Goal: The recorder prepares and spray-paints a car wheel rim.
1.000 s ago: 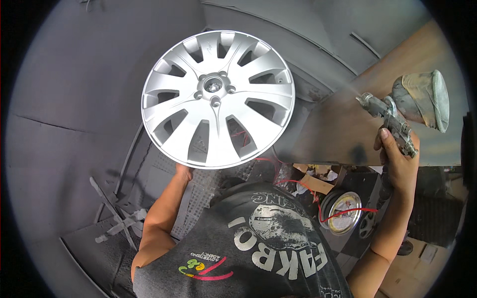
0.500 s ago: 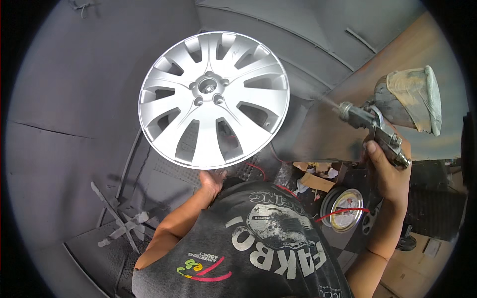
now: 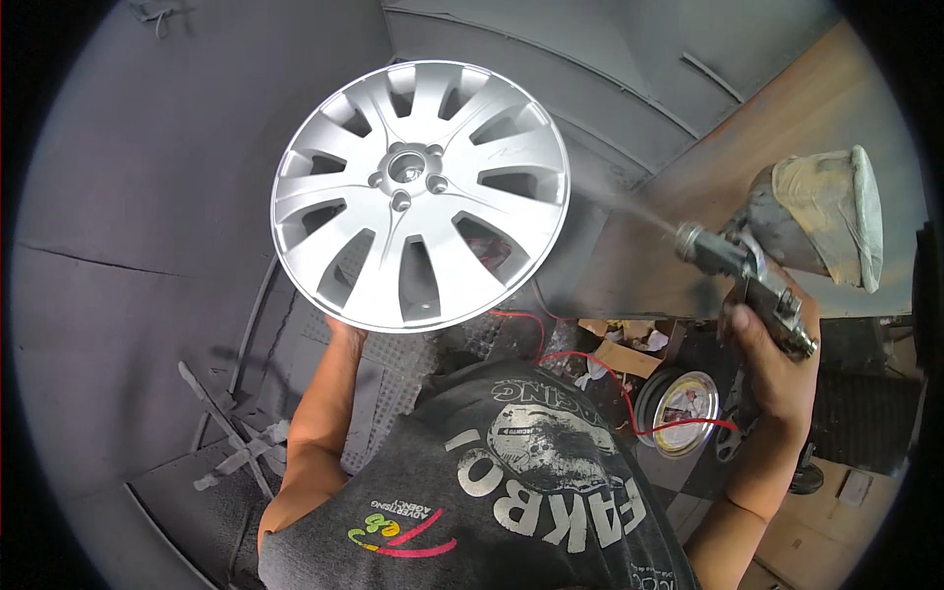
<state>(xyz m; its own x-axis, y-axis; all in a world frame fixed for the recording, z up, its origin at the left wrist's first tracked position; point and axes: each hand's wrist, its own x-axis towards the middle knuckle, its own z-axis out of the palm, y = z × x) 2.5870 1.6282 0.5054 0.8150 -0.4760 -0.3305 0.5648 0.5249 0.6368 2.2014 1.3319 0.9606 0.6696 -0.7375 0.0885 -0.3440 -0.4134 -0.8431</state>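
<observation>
A silver multi-spoke alloy wheel (image 3: pixel 377 292) faces up at the centre, with a glossy coat and small bolt holes round its hub. At its near-left edge my left hand (image 3: pixel 344 331) reaches under the rim; its fingers are mostly hidden behind the wheel, but it has moved along with the turning rim. My right hand (image 3: pixel 772 359) is wrapped round the grip of a metal spray gun (image 3: pixel 739 264), whose masked paint cup (image 3: pixel 824 216) stands up to the right. From the nozzle a pale mist streams left toward the wheel's right edge.
A grey-coated metal stand (image 3: pixel 246 452) is at lower left, beside the grey wall (image 3: pixel 128 197). A red hose (image 3: pixel 615 379) runs over the floor, near another wheel (image 3: pixel 685 415) and an open cardboard box (image 3: pixel 629 360) of scraps. A brown panel (image 3: pixel 777 108) slants at right.
The wheel has turned clockwise. My left hand has moved left along its near edge with it. The spray gun has shifted slightly down and right, still misting, with the mist plume longer.
</observation>
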